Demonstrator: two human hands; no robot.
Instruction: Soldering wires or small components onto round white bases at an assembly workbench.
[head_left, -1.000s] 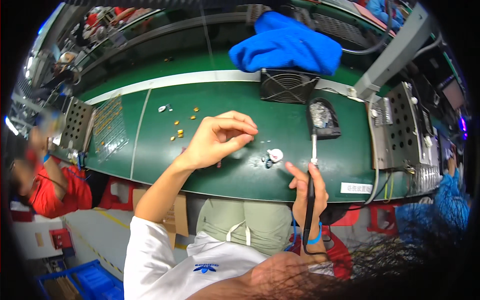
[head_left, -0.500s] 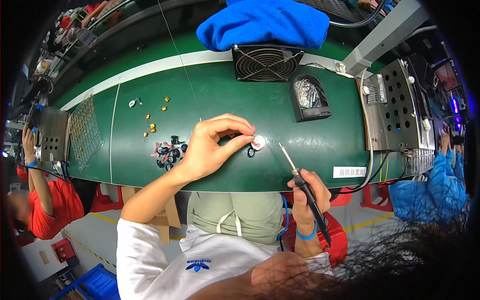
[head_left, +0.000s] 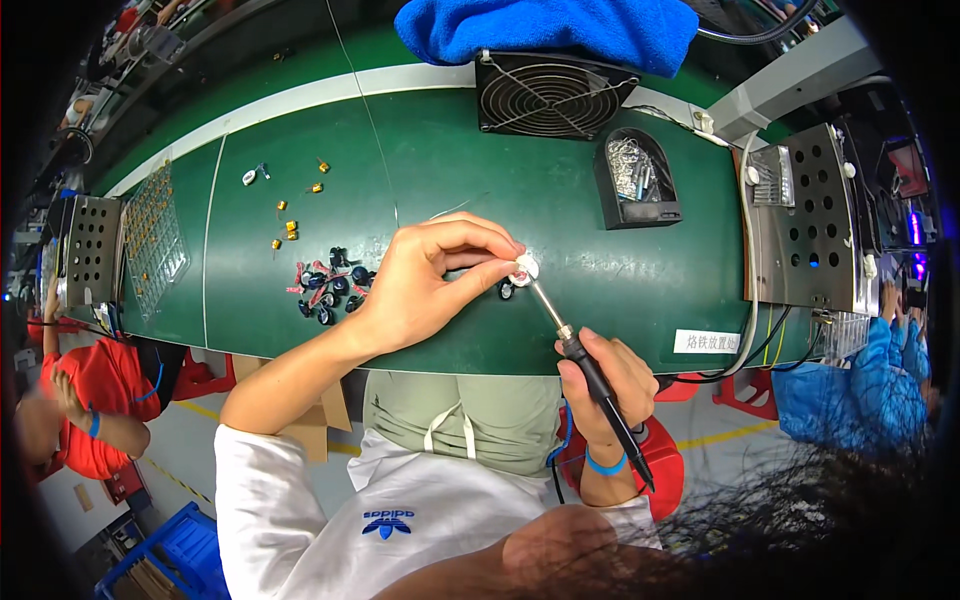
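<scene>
My left hand (head_left: 420, 285) pinches a small round white part (head_left: 527, 266) between thumb and forefinger, just above the green bench. A soldering iron (head_left: 590, 375) with a black handle lies in the grip of my right hand (head_left: 622, 380). Its metal tip reaches the white part's lower edge; whether it touches is too small to tell. Below the pinched part is a small dark round piece (head_left: 505, 290), apparently joined to it. Left of my left wrist lies a pile of small dark round parts with pink-red pieces (head_left: 335, 285). A thin wire (head_left: 378, 140) hangs down behind the left hand.
A black fan (head_left: 555, 100) stands at the back under a blue towel (head_left: 560, 30). Right of it sits a black bin of small metal pieces (head_left: 640, 185). Perforated metal boxes (head_left: 815, 220) flank the bench. Small yellow components (head_left: 290, 228) lie left, beside a clear tray (head_left: 155, 250). Co-workers sit at both sides.
The soldering iron's tip has moved left and up to the white part. My left hand still pinches that part. The view has shifted slightly, and the co-worker in red has moved an arm.
</scene>
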